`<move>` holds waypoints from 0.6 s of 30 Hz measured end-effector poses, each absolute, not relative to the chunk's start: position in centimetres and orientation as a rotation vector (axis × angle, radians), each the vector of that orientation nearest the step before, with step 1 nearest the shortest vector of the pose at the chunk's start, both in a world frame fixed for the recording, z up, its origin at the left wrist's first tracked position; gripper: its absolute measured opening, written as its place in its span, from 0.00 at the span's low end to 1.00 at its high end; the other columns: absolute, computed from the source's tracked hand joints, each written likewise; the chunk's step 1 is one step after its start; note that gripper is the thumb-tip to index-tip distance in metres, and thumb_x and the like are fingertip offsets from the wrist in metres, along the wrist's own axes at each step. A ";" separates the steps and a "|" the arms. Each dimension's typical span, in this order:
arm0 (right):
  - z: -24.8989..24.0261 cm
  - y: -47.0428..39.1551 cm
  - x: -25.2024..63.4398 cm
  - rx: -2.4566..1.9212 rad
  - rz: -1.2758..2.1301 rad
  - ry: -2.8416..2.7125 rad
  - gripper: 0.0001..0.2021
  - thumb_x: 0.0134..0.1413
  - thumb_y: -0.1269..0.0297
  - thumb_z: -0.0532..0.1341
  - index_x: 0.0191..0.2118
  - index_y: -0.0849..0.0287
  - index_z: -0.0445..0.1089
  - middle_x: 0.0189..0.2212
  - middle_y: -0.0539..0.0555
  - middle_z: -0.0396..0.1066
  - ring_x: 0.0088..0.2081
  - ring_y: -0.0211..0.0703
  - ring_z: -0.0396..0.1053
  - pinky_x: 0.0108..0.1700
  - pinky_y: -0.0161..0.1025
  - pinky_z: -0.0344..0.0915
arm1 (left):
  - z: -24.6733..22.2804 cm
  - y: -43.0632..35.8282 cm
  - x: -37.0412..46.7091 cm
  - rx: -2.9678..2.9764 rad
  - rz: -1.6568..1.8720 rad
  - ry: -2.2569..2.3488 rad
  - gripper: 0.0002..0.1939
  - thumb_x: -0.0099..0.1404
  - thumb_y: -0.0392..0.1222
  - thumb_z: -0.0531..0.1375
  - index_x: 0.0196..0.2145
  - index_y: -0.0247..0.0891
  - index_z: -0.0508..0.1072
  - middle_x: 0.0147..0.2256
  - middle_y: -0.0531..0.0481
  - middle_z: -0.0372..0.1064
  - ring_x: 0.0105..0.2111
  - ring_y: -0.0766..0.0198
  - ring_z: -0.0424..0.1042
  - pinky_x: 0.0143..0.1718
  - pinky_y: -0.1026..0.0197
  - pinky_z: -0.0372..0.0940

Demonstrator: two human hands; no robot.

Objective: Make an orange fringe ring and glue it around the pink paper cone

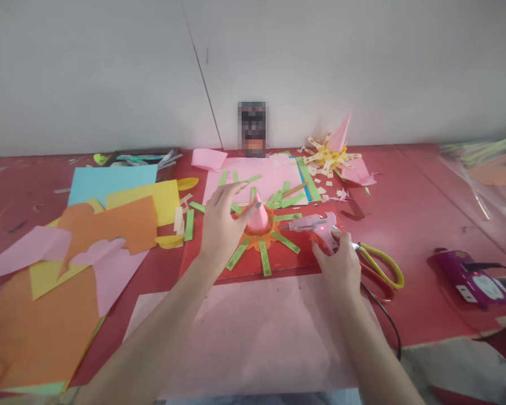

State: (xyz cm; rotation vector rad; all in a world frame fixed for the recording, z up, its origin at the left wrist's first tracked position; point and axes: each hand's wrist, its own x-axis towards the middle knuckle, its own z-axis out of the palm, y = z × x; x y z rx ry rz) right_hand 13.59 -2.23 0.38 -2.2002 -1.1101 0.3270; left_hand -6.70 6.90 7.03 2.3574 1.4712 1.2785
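My left hand (224, 222) reaches over a pink paper cone (259, 218), its fingers apart and its thumb in front of the cone; whether it touches the cone, I cannot tell. Around the cone's base lies an orange scalloped paper piece (259, 243), with green patterned paper strips (265, 259) fanning outward. My right hand (339, 256) is closed round the handle of a pink glue gun (316, 224). The gun's nozzle points left, close to the orange piece. Beneath them is a red sheet (219, 267) on the table.
Scissors (382, 267) with yellow and red handles lie beside my right wrist. A purple power strip (468, 277) with a plugged cable sits at right. Coloured sheets (37, 326) cover the left. A second pink cone (340, 135) on yellow paper stands near the wall.
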 end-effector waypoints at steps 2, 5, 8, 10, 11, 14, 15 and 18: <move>0.3 -2.2 13.7 -2.173 0.350 -1.086 0.22 0.41 0.48 0.56 0.42 0.55 0.61 0.38 0.54 0.68 0.35 0.45 0.65 0.32 0.38 0.57 | 6.9 7.2 -6.1 2.362 1.253 1.469 0.13 0.57 0.40 0.59 0.41 0.40 0.66 0.41 0.49 0.68 0.41 0.62 0.67 0.43 0.57 0.62; 0.5 -2.1 13.8 -2.134 0.400 -1.048 0.23 0.40 0.48 0.57 0.42 0.55 0.61 0.37 0.54 0.68 0.34 0.45 0.65 0.32 0.38 0.58 | 6.6 7.3 -5.5 2.392 1.202 1.517 0.05 0.58 0.40 0.58 0.34 0.40 0.69 0.35 0.51 0.71 0.38 0.62 0.69 0.42 0.56 0.61; 0.7 -2.0 13.8 -2.119 0.457 -1.010 0.24 0.38 0.48 0.58 0.42 0.55 0.61 0.36 0.53 0.67 0.34 0.44 0.65 0.31 0.37 0.58 | 6.9 7.2 -5.4 2.415 1.189 1.540 0.04 0.58 0.39 0.58 0.33 0.40 0.70 0.34 0.52 0.72 0.37 0.62 0.69 0.42 0.56 0.61; 0.8 -2.0 13.7 -2.107 0.479 -0.992 0.25 0.38 0.48 0.58 0.42 0.55 0.61 0.36 0.53 0.67 0.35 0.44 0.65 0.32 0.37 0.58 | 7.4 7.0 -5.5 2.423 1.200 1.544 0.04 0.59 0.39 0.57 0.34 0.41 0.70 0.35 0.52 0.73 0.37 0.62 0.69 0.42 0.57 0.61; 0.8 -2.0 13.7 -2.098 0.487 -0.987 0.25 0.38 0.48 0.58 0.42 0.55 0.61 0.36 0.53 0.67 0.35 0.44 0.65 0.33 0.37 0.58 | 7.6 6.9 -5.6 2.427 1.202 1.548 0.04 0.59 0.39 0.57 0.34 0.41 0.70 0.35 0.53 0.73 0.37 0.62 0.69 0.42 0.56 0.61; 0.8 -2.0 13.8 -2.076 0.492 -0.990 0.24 0.37 0.48 0.59 0.42 0.55 0.61 0.36 0.53 0.67 0.36 0.45 0.65 0.33 0.38 0.58 | 8.0 6.8 -5.7 2.424 1.198 1.549 0.05 0.59 0.39 0.57 0.34 0.43 0.71 0.35 0.53 0.73 0.37 0.62 0.70 0.42 0.56 0.61; 0.7 -2.0 13.8 -2.071 0.491 -0.992 0.24 0.37 0.48 0.59 0.42 0.55 0.61 0.36 0.53 0.67 0.36 0.45 0.64 0.33 0.38 0.58 | 8.0 6.9 -5.7 2.417 1.199 1.538 0.05 0.58 0.39 0.58 0.35 0.43 0.71 0.35 0.53 0.73 0.37 0.62 0.70 0.42 0.56 0.62; 0.6 -2.1 13.8 -2.070 0.486 -0.992 0.24 0.38 0.48 0.59 0.42 0.55 0.61 0.36 0.53 0.67 0.35 0.44 0.64 0.33 0.38 0.58 | 7.6 7.0 -5.8 2.400 1.201 1.512 0.06 0.58 0.39 0.58 0.35 0.43 0.72 0.35 0.53 0.73 0.36 0.62 0.70 0.42 0.56 0.62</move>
